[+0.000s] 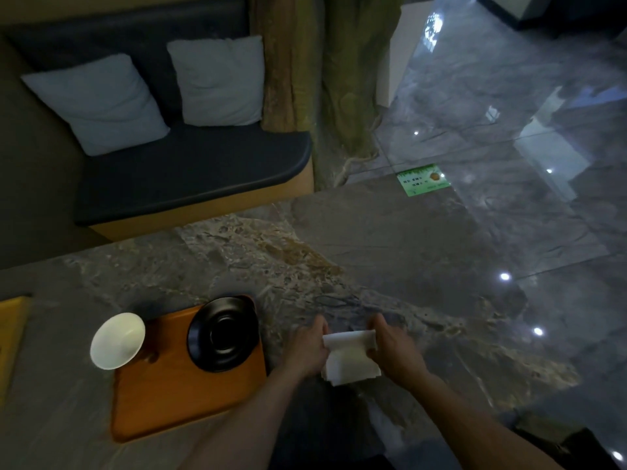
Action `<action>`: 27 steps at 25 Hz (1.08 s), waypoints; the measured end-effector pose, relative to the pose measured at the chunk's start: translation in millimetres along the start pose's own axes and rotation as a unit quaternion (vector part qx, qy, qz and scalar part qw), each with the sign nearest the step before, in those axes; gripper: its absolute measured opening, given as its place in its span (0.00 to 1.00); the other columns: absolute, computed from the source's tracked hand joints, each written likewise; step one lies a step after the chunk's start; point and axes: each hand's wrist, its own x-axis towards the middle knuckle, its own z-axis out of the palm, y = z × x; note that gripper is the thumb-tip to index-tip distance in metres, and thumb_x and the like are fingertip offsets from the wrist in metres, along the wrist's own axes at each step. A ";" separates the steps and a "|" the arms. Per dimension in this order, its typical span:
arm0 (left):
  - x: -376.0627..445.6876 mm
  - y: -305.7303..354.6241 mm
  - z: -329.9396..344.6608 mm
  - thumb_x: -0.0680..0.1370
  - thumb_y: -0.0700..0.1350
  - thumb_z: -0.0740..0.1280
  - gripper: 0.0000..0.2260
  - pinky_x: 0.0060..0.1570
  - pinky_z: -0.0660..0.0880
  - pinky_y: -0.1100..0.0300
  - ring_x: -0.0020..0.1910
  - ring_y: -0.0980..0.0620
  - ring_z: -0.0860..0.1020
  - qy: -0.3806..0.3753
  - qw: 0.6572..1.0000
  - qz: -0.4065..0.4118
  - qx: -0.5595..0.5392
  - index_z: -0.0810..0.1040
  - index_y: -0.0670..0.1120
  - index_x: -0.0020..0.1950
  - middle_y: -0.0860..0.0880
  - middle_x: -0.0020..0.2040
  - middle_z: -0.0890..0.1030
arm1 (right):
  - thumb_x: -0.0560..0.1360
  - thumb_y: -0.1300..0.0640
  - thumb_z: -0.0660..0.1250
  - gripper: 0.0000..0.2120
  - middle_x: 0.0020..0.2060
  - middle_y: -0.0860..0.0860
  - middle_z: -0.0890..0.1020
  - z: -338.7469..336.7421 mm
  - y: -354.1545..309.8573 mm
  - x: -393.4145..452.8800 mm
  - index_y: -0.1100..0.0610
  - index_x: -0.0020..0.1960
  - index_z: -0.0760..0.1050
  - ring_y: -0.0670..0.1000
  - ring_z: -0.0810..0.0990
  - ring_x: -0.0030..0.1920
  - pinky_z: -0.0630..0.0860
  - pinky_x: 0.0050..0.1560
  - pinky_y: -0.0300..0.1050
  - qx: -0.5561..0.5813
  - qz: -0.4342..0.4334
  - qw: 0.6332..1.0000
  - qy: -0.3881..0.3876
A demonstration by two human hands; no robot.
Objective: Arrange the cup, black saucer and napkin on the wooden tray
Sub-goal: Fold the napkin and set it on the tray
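Note:
A wooden tray (pixel 183 398) lies on the stone table at the lower left. On the tray's far right corner rests the black saucer (pixel 222 334), partly overhanging the rim. The white cup (pixel 117 340) stands at the tray's far left corner. To the right of the tray, a white napkin (pixel 351 359) lies on the table, its upper edge folded over. My left hand (pixel 307 351) grips the napkin's left side and my right hand (pixel 395 351) grips its right side.
The grey marbled table (pixel 339 259) stretches away ahead and to the right. A yellow object (pixel 12 334) shows at the left edge. Behind the table stands a dark bench (pixel 190 171) with two pale cushions (pixel 95 103). Glossy floor lies to the right.

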 end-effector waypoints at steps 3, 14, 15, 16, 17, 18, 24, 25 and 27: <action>-14.8 -13.1 -1.2 0.77 0.42 0.66 0.10 0.45 0.80 0.51 0.49 0.49 0.78 0.004 0.993 -0.004 -0.120 0.68 0.51 0.53 0.47 0.51 0.77 | 0.73 0.55 0.70 0.17 0.51 0.52 0.79 -4.8 -9.6 -12.4 0.51 0.57 0.66 0.51 0.79 0.47 0.80 0.45 0.50 0.103 -0.021 0.994 -0.013; -80.3 -64.1 -37.7 0.77 0.38 0.68 0.13 0.54 0.79 0.41 0.58 0.41 0.76 0.078 0.906 -0.021 -0.415 0.69 0.52 0.57 0.43 0.57 0.76 | 0.75 0.60 0.69 0.16 0.55 0.52 0.77 -11.6 -75.2 -39.0 0.45 0.58 0.70 0.55 0.79 0.52 0.82 0.42 0.50 0.425 -0.053 0.902 -0.060; -89.4 -69.7 -42.3 0.78 0.40 0.67 0.13 0.53 0.80 0.42 0.58 0.42 0.76 0.076 0.901 -0.025 -0.427 0.69 0.52 0.58 0.44 0.58 0.76 | 0.75 0.59 0.69 0.17 0.54 0.51 0.77 -6.2 -82.7 -39.6 0.43 0.58 0.70 0.53 0.79 0.52 0.81 0.41 0.48 0.433 -0.051 0.898 -0.062; -97.3 -73.5 -46.2 0.78 0.41 0.67 0.14 0.53 0.80 0.42 0.58 0.43 0.76 0.072 0.897 -0.029 -0.436 0.68 0.52 0.60 0.45 0.59 0.75 | 0.75 0.58 0.69 0.17 0.54 0.49 0.77 -1.5 -88.1 -40.6 0.41 0.57 0.70 0.52 0.79 0.52 0.81 0.40 0.45 0.438 -0.048 0.895 -0.065; -103.4 -75.6 -50.0 0.79 0.41 0.66 0.14 0.53 0.80 0.43 0.59 0.43 0.76 0.069 0.894 -0.036 -0.441 0.68 0.52 0.61 0.46 0.59 0.75 | 0.75 0.57 0.70 0.17 0.54 0.48 0.78 2.9 -91.7 -41.1 0.38 0.56 0.70 0.51 0.79 0.52 0.81 0.38 0.43 0.439 -0.048 0.895 -0.068; -111.3 -81.1 -54.3 0.79 0.41 0.66 0.14 0.53 0.80 0.43 0.59 0.45 0.76 0.069 0.893 -0.043 -0.442 0.68 0.52 0.62 0.47 0.59 0.74 | 0.75 0.56 0.70 0.17 0.54 0.47 0.78 9.3 -97.9 -41.8 0.36 0.55 0.71 0.51 0.79 0.52 0.81 0.38 0.43 0.437 -0.052 0.895 -0.075; -145.3 -125.5 -76.5 0.80 0.40 0.63 0.18 0.48 0.80 0.57 0.59 0.52 0.74 0.084 0.905 -0.043 -0.415 0.64 0.52 0.67 0.52 0.60 0.72 | 0.74 0.55 0.71 0.17 0.54 0.49 0.79 49.1 -141.3 -44.3 0.37 0.55 0.71 0.50 0.80 0.51 0.80 0.36 0.39 0.435 -0.056 0.896 -0.072; -149.2 -135.2 -80.0 0.80 0.40 0.64 0.18 0.48 0.80 0.57 0.60 0.51 0.73 0.085 0.905 -0.048 -0.413 0.64 0.53 0.67 0.53 0.61 0.72 | 0.74 0.56 0.71 0.17 0.54 0.49 0.79 56.1 -150.5 -45.1 0.37 0.55 0.71 0.49 0.80 0.51 0.80 0.35 0.39 0.435 -0.053 0.897 -0.067; -156.9 -156.5 -86.4 0.80 0.41 0.64 0.19 0.49 0.81 0.55 0.62 0.51 0.73 0.092 0.908 -0.054 -0.406 0.63 0.55 0.67 0.54 0.61 0.72 | 0.74 0.56 0.71 0.17 0.54 0.49 0.79 71.9 -170.1 -46.0 0.37 0.54 0.71 0.49 0.81 0.51 0.80 0.35 0.39 0.427 -0.048 0.901 -0.063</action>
